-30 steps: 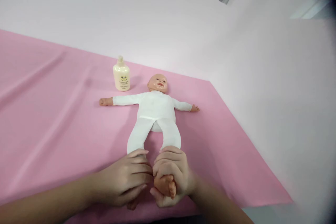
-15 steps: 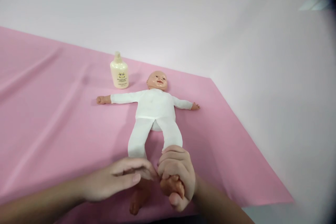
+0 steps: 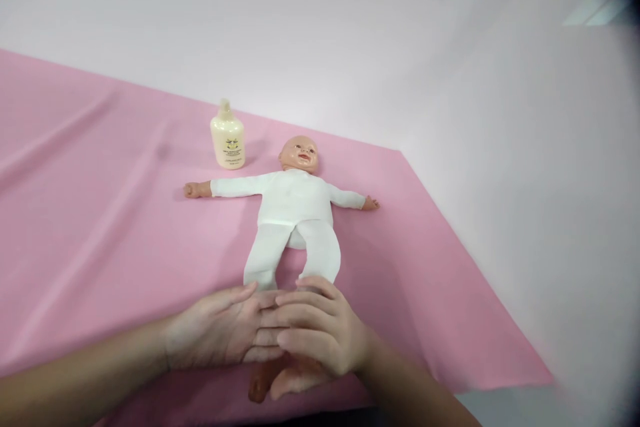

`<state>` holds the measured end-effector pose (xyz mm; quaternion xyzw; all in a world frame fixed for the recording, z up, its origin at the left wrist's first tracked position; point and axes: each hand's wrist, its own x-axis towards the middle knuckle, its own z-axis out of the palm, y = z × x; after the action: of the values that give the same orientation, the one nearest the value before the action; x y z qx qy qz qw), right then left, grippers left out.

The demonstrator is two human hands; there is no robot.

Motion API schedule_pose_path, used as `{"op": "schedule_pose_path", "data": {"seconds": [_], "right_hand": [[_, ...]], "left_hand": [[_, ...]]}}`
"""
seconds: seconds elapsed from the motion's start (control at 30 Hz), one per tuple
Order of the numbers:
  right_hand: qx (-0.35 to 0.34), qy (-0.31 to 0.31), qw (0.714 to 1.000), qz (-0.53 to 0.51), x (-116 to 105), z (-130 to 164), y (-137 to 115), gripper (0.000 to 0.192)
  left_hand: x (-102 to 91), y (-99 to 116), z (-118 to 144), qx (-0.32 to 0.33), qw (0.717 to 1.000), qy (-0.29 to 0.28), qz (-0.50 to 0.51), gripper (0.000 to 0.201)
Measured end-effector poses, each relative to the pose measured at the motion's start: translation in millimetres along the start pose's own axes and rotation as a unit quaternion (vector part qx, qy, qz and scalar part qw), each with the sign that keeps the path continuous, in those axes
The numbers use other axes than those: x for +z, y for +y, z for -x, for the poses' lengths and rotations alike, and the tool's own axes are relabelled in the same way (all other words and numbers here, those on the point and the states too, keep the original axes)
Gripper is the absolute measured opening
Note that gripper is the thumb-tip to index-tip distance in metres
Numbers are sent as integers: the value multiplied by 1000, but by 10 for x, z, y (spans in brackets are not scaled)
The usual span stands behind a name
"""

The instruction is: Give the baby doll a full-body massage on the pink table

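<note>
Whereas half a second ago the right hand [image 3: 320,333] was clenched round one doll foot and the left hand [image 3: 220,333] hovered just off it, both hands now lie flat with fingers extended, the right overlapping the left's fingertips, pressed over the lower legs of the doll [image 3: 295,203]; one bare foot [image 3: 260,383] pokes out beneath them at the near edge; the doll lies on its back, arms spread, head toward the far side; a cream lotion bottle [image 3: 228,139] stands upright just left of its head; the surface [image 3: 100,213] wears a creased pink cloth; pale pink walls [image 3: 500,147] rise behind and to the right.
</note>
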<state>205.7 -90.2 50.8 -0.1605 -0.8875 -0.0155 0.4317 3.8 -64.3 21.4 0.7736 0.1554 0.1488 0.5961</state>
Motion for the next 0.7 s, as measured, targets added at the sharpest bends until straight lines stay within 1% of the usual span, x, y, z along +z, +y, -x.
{"op": "schedule_pose_path", "data": {"seconds": [0.03,0.07,0.1,0.17,0.23,0.3,0.4,0.47,0.53,0.63,0.7], "right_hand": [[6,-1,1000,20,-8,-5,13,29],[19,-2,999,40,-14,-5,25,31],[34,-4,998,57,-18,2,36,32],[56,-11,996,72,-14,31,50,29],[59,-16,996,63,-1,66,56,20],[56,-21,997,41,16,91,55,11],[74,-4,997,21,36,94,47,4],[84,12,996,15,52,84,42,9],[79,27,996,9,75,82,41,18],[62,48,997,3,112,98,49,26],[50,54,997,-1,127,112,56,28]], "left_hand": [[-9,-4,-3,-4,1000,-12,21,70],[-19,-3,-8,-15,996,-29,79,68],[-29,4,-15,-28,987,-48,150,66],[-46,26,-31,-51,954,-73,287,63],[-55,52,-45,-61,918,-86,383,64],[-56,68,-55,-68,897,-90,426,65],[-51,62,-59,-99,880,-82,457,65],[-46,41,-57,-109,869,-82,475,67],[-39,16,-55,-94,854,-96,503,71],[-28,-15,-50,-62,819,-115,559,72],[-24,-27,-45,-56,797,-120,589,69]]}}
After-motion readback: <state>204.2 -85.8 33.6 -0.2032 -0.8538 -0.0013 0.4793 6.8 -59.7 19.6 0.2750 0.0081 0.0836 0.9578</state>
